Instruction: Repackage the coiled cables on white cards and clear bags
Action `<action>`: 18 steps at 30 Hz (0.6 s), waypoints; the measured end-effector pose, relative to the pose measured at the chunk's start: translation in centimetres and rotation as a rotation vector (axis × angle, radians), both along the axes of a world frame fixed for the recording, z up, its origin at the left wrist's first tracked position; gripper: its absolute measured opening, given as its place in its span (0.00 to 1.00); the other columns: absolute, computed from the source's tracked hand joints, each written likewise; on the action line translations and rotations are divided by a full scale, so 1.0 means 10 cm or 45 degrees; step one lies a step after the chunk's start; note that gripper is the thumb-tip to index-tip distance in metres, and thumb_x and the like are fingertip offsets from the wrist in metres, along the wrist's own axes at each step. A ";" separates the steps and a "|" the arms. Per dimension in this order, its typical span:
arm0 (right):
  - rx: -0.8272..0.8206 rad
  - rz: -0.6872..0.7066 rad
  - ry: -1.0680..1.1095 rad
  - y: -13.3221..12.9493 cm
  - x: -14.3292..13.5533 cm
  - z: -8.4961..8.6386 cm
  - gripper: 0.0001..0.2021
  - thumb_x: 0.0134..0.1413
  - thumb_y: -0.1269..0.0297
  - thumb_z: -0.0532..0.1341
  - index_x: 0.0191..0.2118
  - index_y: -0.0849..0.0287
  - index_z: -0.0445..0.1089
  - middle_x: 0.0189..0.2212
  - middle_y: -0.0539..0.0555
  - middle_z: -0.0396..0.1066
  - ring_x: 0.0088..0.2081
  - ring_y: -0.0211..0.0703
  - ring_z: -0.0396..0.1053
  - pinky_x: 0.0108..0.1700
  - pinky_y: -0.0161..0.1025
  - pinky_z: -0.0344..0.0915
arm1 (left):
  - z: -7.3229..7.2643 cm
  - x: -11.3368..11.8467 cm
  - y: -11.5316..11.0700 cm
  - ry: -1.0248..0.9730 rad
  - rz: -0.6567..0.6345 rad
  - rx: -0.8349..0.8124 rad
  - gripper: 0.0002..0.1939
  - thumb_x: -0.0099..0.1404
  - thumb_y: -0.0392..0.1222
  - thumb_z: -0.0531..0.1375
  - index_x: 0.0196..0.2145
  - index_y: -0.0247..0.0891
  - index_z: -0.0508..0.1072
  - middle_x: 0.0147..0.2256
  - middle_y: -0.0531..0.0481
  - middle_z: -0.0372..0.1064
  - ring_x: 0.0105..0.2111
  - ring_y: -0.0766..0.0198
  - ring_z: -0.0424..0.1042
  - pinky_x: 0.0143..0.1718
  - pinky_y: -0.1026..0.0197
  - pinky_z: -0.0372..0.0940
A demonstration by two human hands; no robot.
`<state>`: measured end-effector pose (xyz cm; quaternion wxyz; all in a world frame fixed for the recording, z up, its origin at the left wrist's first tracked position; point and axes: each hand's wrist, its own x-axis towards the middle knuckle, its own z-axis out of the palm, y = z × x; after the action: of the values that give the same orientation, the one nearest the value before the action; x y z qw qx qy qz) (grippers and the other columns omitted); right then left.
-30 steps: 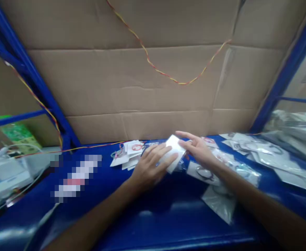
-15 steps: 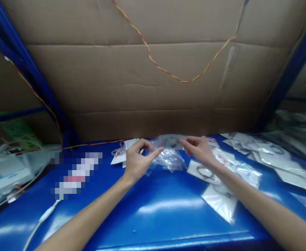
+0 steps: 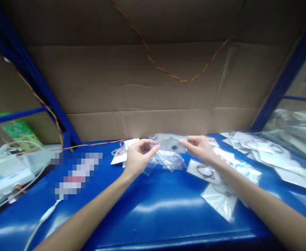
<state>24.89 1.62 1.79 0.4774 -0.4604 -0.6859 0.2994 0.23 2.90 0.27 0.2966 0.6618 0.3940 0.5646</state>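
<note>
A small clear plastic bag [image 3: 165, 142] with a pale card and a dark square mark is held upright near the back of the blue table. My right hand [image 3: 201, 148] pinches its right edge between thumb and fingers. At its left edge, the curled thumb and finger of my left hand [image 3: 139, 155] close on the plastic. Crumpled clear bags [image 3: 168, 161] lie just below. To the right lies a bagged card with a dark brown bracelet [image 3: 205, 171], with another bagged card [image 3: 219, 202] nearer me. White cards with coloured cords [image 3: 120, 157] sit left of my left hand.
A pile of bagged cards [image 3: 270, 150] spreads over the right side of the blue table [image 3: 153, 216]. A white cable [image 3: 47, 214] runs along the left front. Cardboard [image 3: 147, 87] backs the shelf, crossed by a twisted red-yellow wire [image 3: 185, 81]. Blue posts [image 3: 45, 83] frame it.
The bag between my hands has turned more face-on, so its dark square shows. My left finger and thumb have come closer to its left edge. The upper cardboard looks darker.
</note>
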 end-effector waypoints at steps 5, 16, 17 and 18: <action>-0.019 0.010 0.022 0.01 0.01 -0.01 0.26 0.55 0.41 0.64 0.20 0.57 0.62 0.15 0.45 0.56 0.18 0.33 0.50 0.22 0.35 0.42 | -0.01 -0.02 0.01 0.075 0.044 0.050 0.11 0.58 0.48 0.71 0.35 0.38 0.83 0.32 0.46 0.80 0.31 0.57 0.75 0.33 0.58 0.67; -0.038 0.059 -0.007 0.00 0.01 -0.01 0.27 0.54 0.40 0.65 0.18 0.57 0.61 0.15 0.45 0.55 0.18 0.33 0.49 0.22 0.35 0.42 | 0.04 0.01 -0.02 -0.117 -0.151 -0.162 0.14 0.51 0.47 0.75 0.34 0.39 0.84 0.35 0.46 0.82 0.36 0.54 0.79 0.40 0.57 0.72; -0.042 0.074 0.001 0.00 0.01 -0.01 0.27 0.54 0.40 0.65 0.18 0.56 0.61 0.15 0.45 0.55 0.19 0.33 0.48 0.22 0.35 0.42 | 0.03 0.01 -0.01 -0.163 -0.170 -0.219 0.15 0.50 0.47 0.75 0.36 0.39 0.85 0.37 0.45 0.82 0.37 0.54 0.79 0.40 0.56 0.72; -0.045 0.092 0.010 0.00 0.01 -0.01 0.27 0.54 0.40 0.65 0.18 0.56 0.61 0.15 0.46 0.55 0.19 0.34 0.48 0.22 0.35 0.42 | 0.01 0.02 0.00 -0.209 -0.179 -0.262 0.17 0.49 0.47 0.76 0.37 0.40 0.85 0.38 0.45 0.83 0.37 0.54 0.79 0.41 0.56 0.72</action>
<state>25.03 1.61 1.68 0.4609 -0.4426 -0.6946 0.3305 0.39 2.89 0.42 0.4328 0.6055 0.3769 0.5513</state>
